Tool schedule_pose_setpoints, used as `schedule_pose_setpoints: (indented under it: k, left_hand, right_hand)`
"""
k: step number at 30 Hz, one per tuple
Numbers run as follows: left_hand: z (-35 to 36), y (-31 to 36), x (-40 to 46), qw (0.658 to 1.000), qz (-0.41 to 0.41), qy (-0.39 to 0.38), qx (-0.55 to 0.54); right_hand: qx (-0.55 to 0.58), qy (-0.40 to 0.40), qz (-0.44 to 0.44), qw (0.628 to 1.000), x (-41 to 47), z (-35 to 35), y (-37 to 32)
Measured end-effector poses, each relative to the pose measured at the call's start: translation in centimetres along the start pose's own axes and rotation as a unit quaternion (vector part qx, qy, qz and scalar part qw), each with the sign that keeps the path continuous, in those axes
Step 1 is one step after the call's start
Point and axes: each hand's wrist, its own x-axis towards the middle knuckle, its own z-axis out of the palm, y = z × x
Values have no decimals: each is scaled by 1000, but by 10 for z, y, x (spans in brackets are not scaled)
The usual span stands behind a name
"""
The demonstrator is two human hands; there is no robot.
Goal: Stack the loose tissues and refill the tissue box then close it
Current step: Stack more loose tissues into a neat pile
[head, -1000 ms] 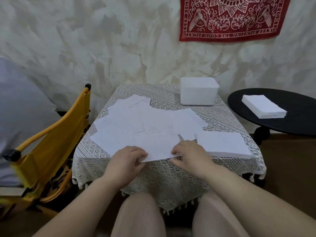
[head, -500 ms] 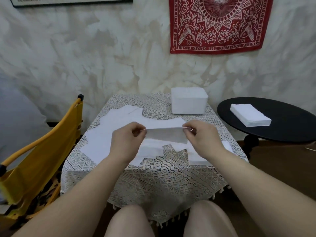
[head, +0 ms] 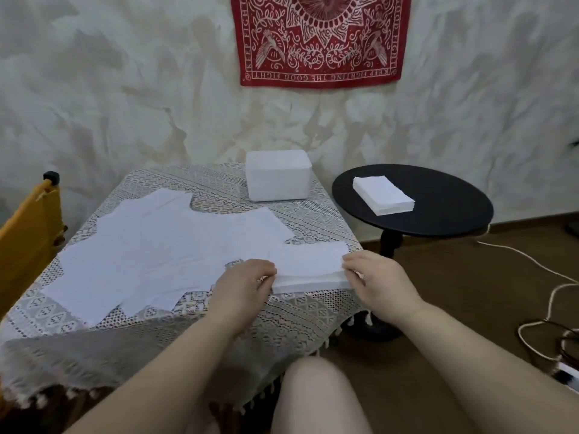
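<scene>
Several loose white tissues (head: 150, 245) lie spread over the lace-covered table (head: 282, 311). A neat tissue stack (head: 310, 270) sits at the table's front right. My left hand (head: 246, 281) pinches the left end of the top tissue on that stack, and my right hand (head: 377, 277) pinches its right end. The tissue lies flat on the stack. The white tissue box (head: 278, 177) stands at the back of the table, apart from both hands.
A black round side table (head: 438, 214) to the right carries a second tissue stack (head: 383, 198). A yellow chair (head: 28, 236) stands at the left. Cords (head: 539, 277) trail over the brown floor at the right. My knees are below the table's front edge.
Both hands lifted one tissue from the spread, carried it right and lowered it onto the stack at the front right. The view shifted left and down.
</scene>
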Motion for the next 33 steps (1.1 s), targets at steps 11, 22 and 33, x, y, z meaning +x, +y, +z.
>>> schedule_pose_setpoints:
  k: [11, 22, 33]
  left_hand:
    - [6, -5, -11, 999, 45, 19, -3]
    - [9, -5, -11, 998, 57, 27, -5]
    - [12, -7, -11, 998, 59, 34, 1]
  right_hand:
    - [33, 9, 17, 999, -13, 8, 8]
    - [39, 21, 17, 999, -14, 11, 14]
    - [35, -15, 66, 997, -20, 7, 15]
